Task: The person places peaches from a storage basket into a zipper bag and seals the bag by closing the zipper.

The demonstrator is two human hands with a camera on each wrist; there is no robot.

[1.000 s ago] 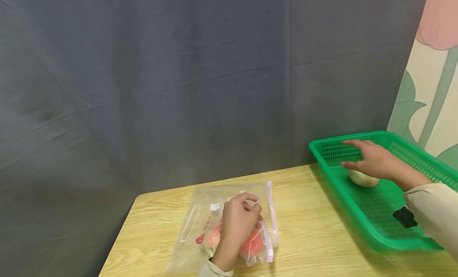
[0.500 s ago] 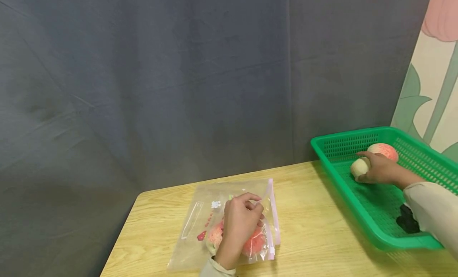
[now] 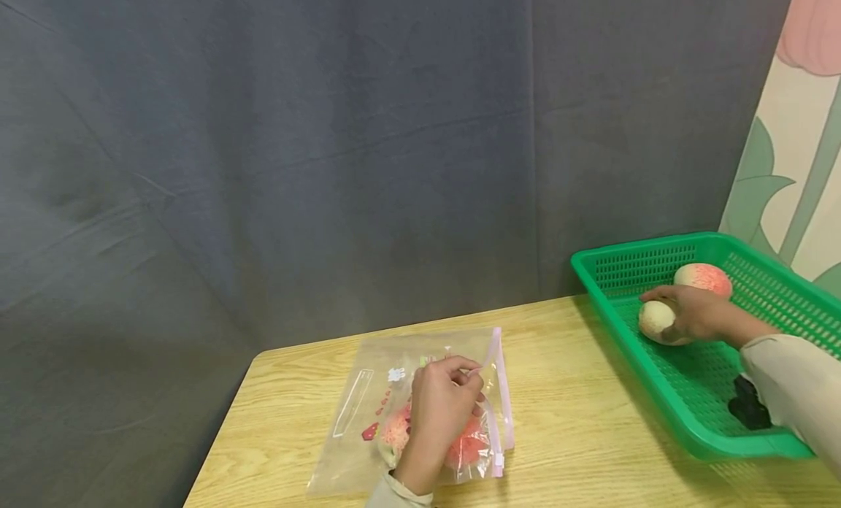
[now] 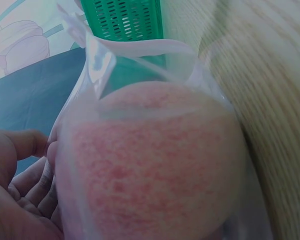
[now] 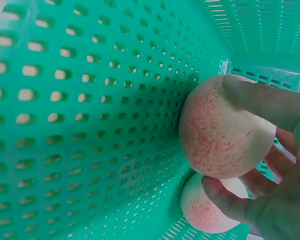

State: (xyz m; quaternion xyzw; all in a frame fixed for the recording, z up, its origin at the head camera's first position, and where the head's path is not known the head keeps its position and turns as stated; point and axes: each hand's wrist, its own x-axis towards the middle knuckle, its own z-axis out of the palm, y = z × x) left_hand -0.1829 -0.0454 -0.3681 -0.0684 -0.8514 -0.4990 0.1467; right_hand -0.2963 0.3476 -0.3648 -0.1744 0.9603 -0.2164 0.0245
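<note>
In the green basket, my right hand [image 3: 703,317] grips a cream and pink peach [image 3: 655,320]. Fingers and thumb curl round this peach [image 5: 225,130] in the right wrist view, low beside the perforated plastic. Another peach [image 3: 703,276] lies just behind the hand, by the basket's far side. On the table, my left hand [image 3: 443,402] pinches the open edge of a clear zip bag [image 3: 351,413] with a pink slider strip. Pinkish peaches show inside the bag, partly hidden by the hand; one peach [image 4: 155,165] fills the left wrist view behind the plastic.
The green basket [image 3: 647,387] stands at the right of the wooden table [image 3: 558,420]. A black object [image 3: 747,404] shows in it by my right sleeve. A dark grey curtain [image 3: 394,165] hangs behind the table, with a painted wall [image 3: 788,165] at right.
My right hand has come down from above the basket with spread fingers and closed round the peach, which has shifted slightly left. The left hand keeps its hold on the bag.
</note>
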